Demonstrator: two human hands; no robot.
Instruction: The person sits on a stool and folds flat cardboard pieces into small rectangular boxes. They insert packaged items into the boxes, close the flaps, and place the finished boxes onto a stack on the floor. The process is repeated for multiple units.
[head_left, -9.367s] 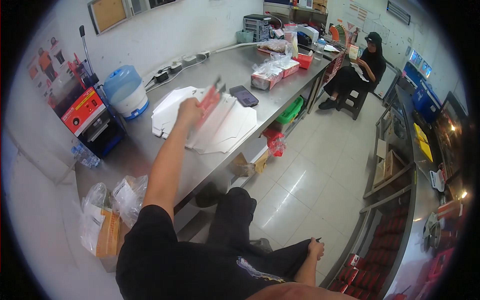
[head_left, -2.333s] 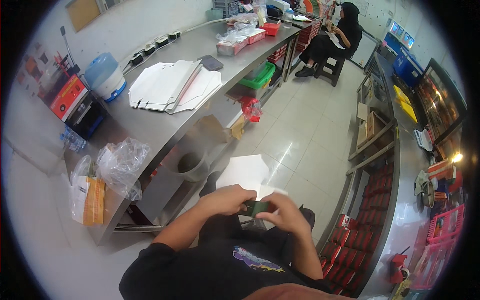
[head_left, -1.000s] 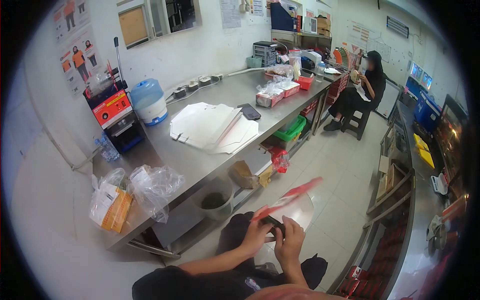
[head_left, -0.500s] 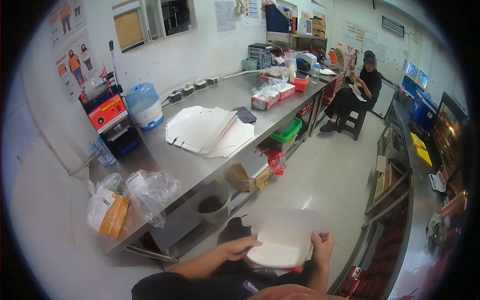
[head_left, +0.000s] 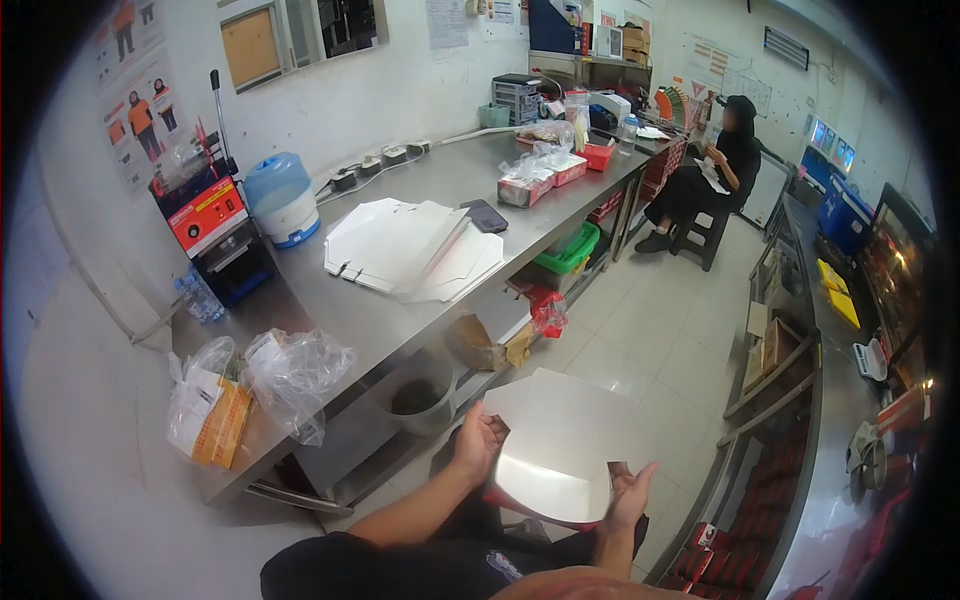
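A white cardboard box blank is held in front of my body, over my lap, with its near part bent up and its far flap raised. My left hand grips its left edge beside a cut-out notch, fingers curled round the board. On the other side, my right hand pinches the right edge near a second notch, thumb pointing outward. Flat on the steel table to the left lies a stack of similar white cardboard blanks, with a dark phone beside it.
Plastic-wrapped packets lie at the near end of the steel table. A red-and-black lever machine and blue-topped dispenser stand by the wall. Below is a bucket. A seated person handles something white. A counter runs along the right.
Both hands have shifted, the left upward and the right slightly down. The cardboard's far flap has come up and now faces me more fully. My view has moved slightly.
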